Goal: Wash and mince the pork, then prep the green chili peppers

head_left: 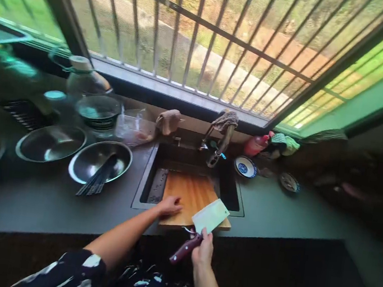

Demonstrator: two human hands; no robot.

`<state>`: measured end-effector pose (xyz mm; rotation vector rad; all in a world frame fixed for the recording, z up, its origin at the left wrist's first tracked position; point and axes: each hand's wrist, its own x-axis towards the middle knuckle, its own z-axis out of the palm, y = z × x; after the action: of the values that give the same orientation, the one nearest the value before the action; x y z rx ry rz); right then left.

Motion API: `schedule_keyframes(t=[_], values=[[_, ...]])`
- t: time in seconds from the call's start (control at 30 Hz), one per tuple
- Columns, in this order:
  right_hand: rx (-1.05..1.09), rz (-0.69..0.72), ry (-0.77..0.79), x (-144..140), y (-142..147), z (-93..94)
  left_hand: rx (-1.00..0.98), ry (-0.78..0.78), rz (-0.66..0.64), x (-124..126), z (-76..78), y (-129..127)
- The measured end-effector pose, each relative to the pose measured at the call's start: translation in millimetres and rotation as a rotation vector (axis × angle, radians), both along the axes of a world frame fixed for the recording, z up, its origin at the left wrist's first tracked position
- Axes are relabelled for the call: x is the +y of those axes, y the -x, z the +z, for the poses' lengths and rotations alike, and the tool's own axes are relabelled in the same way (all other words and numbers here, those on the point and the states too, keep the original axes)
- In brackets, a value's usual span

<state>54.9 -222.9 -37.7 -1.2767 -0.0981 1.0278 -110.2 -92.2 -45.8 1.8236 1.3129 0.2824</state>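
My right hand [204, 247] is closed round a cleaver [210, 215], gripping it where the blade meets the handle. Its pale broad blade points up and to the right over the board's near right corner, and the dark red riveted handle [186, 248] sticks out down to the left. My left hand [171, 205] rests on the near left part of a wooden cutting board [189, 190], fingers loosely bent and slightly apart, with nothing seen in them. The board lies across the dark sink [229, 190], its near edge over the counter's front.
Left of the sink stand a steel bowl [83, 160] with dark chopsticks [98, 179] across it, another steel bowl [52, 142], and a large clear jug [97, 111]. Behind are the faucet [224, 143] and barred window. To the right sit a blue-and-white plate [245, 167] and a red bottle [256, 145].
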Motion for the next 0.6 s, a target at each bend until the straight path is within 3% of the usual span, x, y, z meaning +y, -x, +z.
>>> schedule_keyframes(t=[0.1,0.17,0.23,0.33,0.47,0.53,0.6], values=[[0.019,0.019,0.004,-19.2,-19.8,11.0,-0.004,0.016,0.028,17.1,-2.7,3.3],[-0.056,0.012,0.016,-29.0,-44.6,22.8,-0.009,0.016,0.09,37.4,3.6,-1.5],[-0.164,0.036,0.052,-29.8,-71.4,36.3,-0.034,-0.034,0.209,69.2,18.5,-11.7],[-0.267,0.115,0.084,-14.3,-103.0,51.7,-0.104,-0.189,0.44,134.7,53.4,-32.9],[-0.256,0.148,0.119,18.2,-127.8,53.8,-0.172,-0.278,0.654,222.6,98.0,-62.1],[-0.238,0.167,0.153,31.8,-138.9,50.6,-0.193,-0.235,0.708,254.2,107.9,-75.5],[-0.223,0.198,0.151,41.5,-150.8,48.8,-0.232,-0.174,0.707,274.4,107.2,-88.3]])
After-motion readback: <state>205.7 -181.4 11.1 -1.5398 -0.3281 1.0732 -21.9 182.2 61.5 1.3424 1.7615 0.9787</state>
